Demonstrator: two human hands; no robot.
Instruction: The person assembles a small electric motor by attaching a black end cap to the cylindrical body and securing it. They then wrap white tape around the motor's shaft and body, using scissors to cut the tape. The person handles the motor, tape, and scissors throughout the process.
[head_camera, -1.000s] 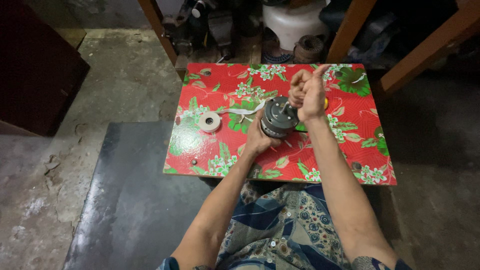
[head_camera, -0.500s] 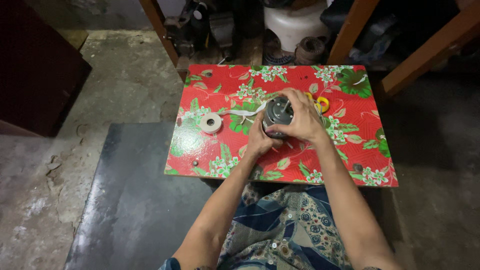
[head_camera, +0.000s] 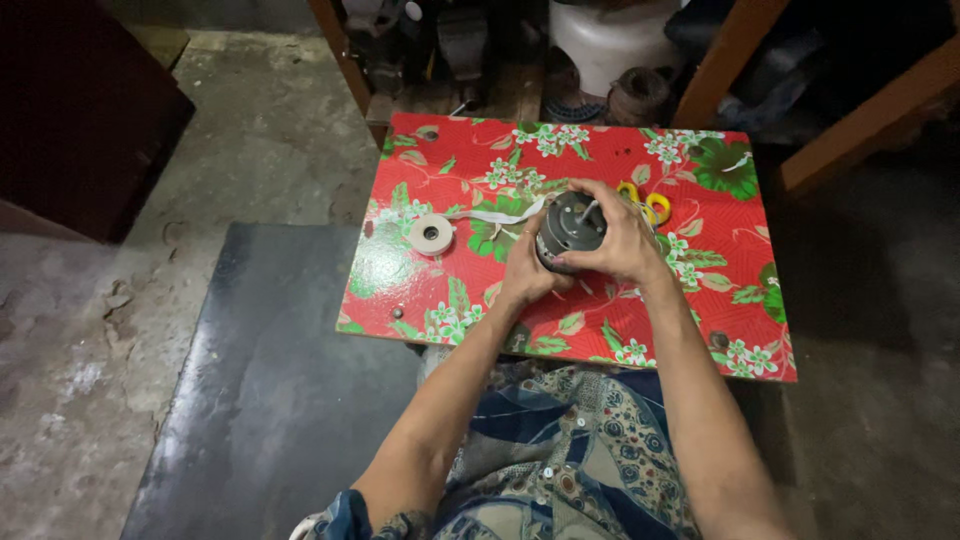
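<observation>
You held the dark round motor body (head_camera: 570, 228) just above the middle of the red flowered tabletop (head_camera: 700, 300), slightly right of centre in the frame, with both hands closed on it. Your left hand (head_camera: 524, 272) cupped it from below and on its left side, fingers clenched against the casing, while your right hand (head_camera: 620, 238) lay over its top and right side, gripping the rim; a thin pale shaft or wire end stood out of its upper face, too small to tell which. I judged that this two-sided hold was the sound way to work: the lower hand carried the weight and kept the piece from turning, so the upper one was free to press or twist. You did well to keep it low over the surface, where a slip would have cost little. A white strip of tape (head_camera: 495, 215) ran from the motor's left side toward the roll of tape (head_camera: 432, 234) lying flat to the left of centre, and it seemed wise to keep that strip taut and unkinked. The yellow-handled scissors (head_camera: 645, 200) lay just beyond your right hand, partly hidden by it.
</observation>
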